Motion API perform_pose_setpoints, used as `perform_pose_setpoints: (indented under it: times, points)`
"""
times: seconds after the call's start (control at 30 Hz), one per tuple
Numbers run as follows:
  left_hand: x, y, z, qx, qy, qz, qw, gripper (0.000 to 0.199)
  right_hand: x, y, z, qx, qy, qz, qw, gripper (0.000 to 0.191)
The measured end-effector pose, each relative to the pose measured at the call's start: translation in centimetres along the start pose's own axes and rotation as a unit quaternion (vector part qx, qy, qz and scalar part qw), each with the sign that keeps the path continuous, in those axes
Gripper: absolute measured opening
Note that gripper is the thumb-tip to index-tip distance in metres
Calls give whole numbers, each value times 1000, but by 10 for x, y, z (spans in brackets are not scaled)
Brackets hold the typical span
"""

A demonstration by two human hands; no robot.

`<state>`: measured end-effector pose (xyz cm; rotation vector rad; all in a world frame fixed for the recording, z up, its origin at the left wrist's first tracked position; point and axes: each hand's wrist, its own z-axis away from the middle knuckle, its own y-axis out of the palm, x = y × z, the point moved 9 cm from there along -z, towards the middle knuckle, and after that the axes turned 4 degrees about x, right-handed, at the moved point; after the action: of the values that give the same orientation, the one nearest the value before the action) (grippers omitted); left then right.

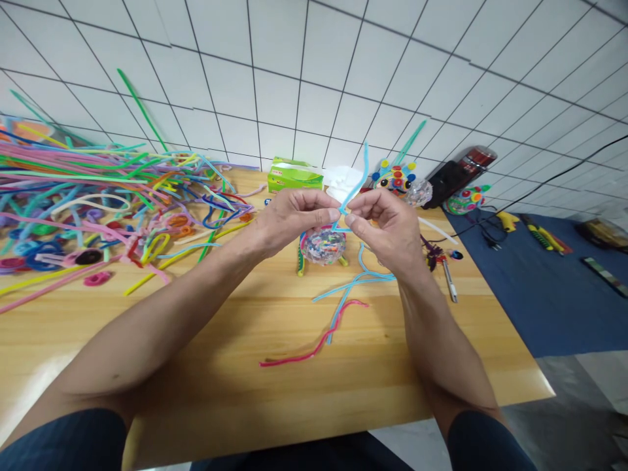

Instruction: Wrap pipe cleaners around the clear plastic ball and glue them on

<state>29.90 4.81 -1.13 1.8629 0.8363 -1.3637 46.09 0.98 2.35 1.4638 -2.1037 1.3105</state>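
Observation:
Between my two hands, above the middle of the table, is a light blue pipe cleaner point(364, 171), bent, with one end sticking up. My left hand point(307, 214) pinches it between thumb and fingers. My right hand point(385, 226) pinches the same pipe cleaner close by, the fingertips of both hands almost touching. Just below and behind them stands a clear, glittery round ornament point(324, 246) with green pieces at its base, partly hidden. More light blue pipe cleaners point(350, 284) lie loose on the wood, with a red pipe cleaner point(314, 353) across one of them.
A big heap of coloured pipe cleaners point(112, 196) covers the table's left side. Behind my hands are a green tissue pack point(294, 176) and a decorated figure point(394, 178). To the right lie a pen point(450, 281), a dark bottle point(461, 173) and a blue mat point(530, 288) with tools.

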Motion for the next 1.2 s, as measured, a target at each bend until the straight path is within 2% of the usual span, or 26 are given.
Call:
perform_pose_setpoints:
  times: [0.23, 0.37, 0.67, 0.87, 1.07, 1.2]
  points:
    - [-3, 1, -1, 17, 8, -48, 999, 36, -1, 2, -1, 2, 34, -59, 998, 16]
    - [-5, 2, -1, 9, 12, -59, 998, 34, -2, 3, -2, 0, 47, -84, 995, 19]
    - [2, 7, 0, 3, 12, -110, 994, 20, -12, 1, -5, -19, 89, -169, 981, 41]
    - [3, 9, 1, -18, 34, -167, 985, 16, -5, -1, -3, -37, 61, -104, 992, 41]
    - [0, 4, 3, -59, 38, -197, 978, 13, 15, -4, 0, -53, -2, 25, 998, 24]
    - [2, -3, 2, -81, 16, -155, 984, 15, 21, -3, 3, -47, -42, 90, 994, 9]
